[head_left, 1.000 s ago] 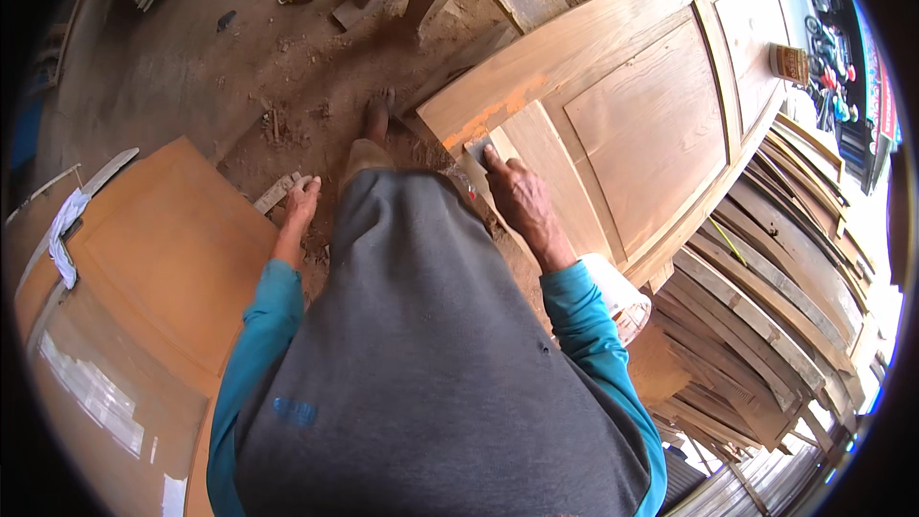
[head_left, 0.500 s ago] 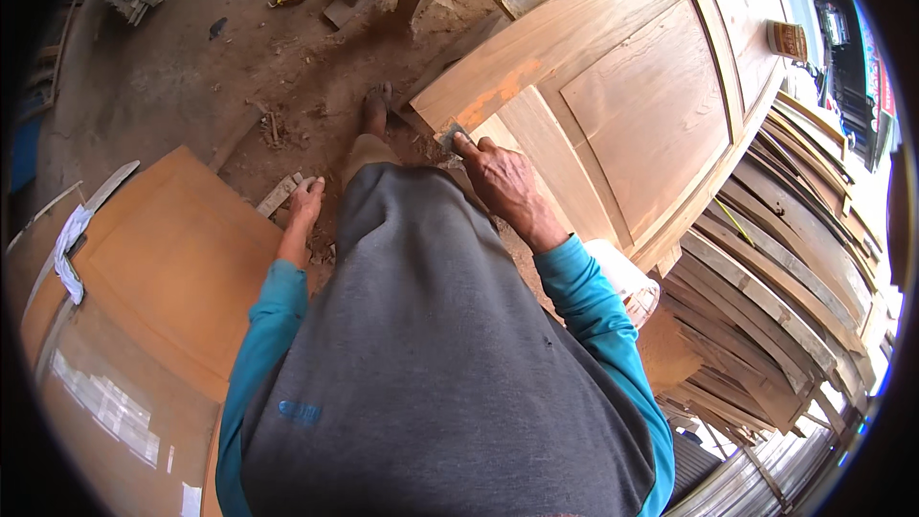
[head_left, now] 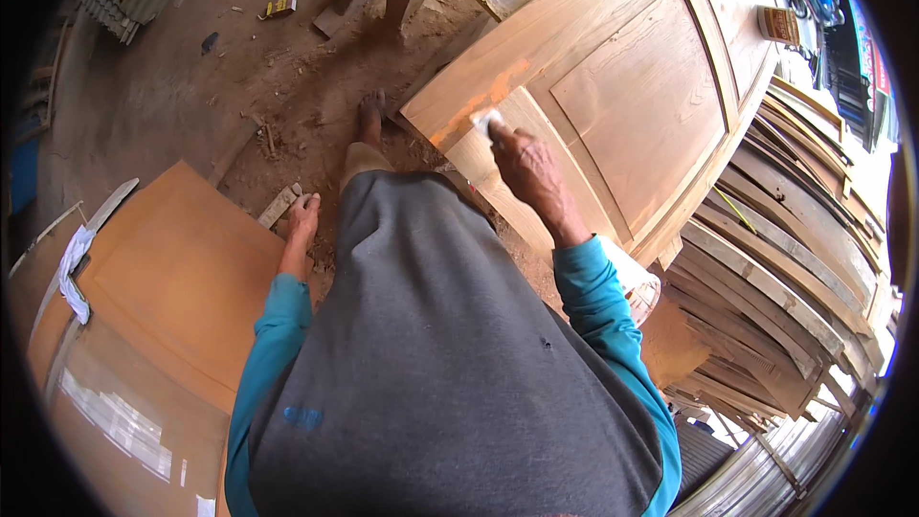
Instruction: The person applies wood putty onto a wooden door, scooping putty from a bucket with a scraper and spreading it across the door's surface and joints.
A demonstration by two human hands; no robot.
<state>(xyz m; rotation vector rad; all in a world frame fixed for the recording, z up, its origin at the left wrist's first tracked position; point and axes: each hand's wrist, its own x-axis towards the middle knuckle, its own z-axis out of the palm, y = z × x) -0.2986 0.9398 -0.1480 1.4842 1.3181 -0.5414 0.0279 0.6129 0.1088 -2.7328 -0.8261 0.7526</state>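
A wooden panelled door (head_left: 632, 101) lies slanting from the near middle to the far right. Orange filler (head_left: 500, 86) is smeared along its frame near the corner. My right hand (head_left: 536, 172) grips a putty knife (head_left: 486, 122), its flat blade shining pale over the door beside the smear; whether the blade touches the wood cannot be told. Down at my left side, my left hand (head_left: 302, 220) hangs with its fingers curled in. Anything inside those fingers is hidden. A small wood offcut (head_left: 279, 206) shows just beside that hand.
An orange-brown panel (head_left: 182, 268) stands at left, with a white cloth (head_left: 73, 273) by its edge. Stacked boards (head_left: 775, 249) fill the right side. A tin (head_left: 777, 25) sits on the door's far part. Beside my right forearm is a white bucket (head_left: 632, 278).
My right hand has drawn the putty knife slightly up and right, away from the door's corner, and the blade has tilted to catch light. The left hand keeps its place beside me.
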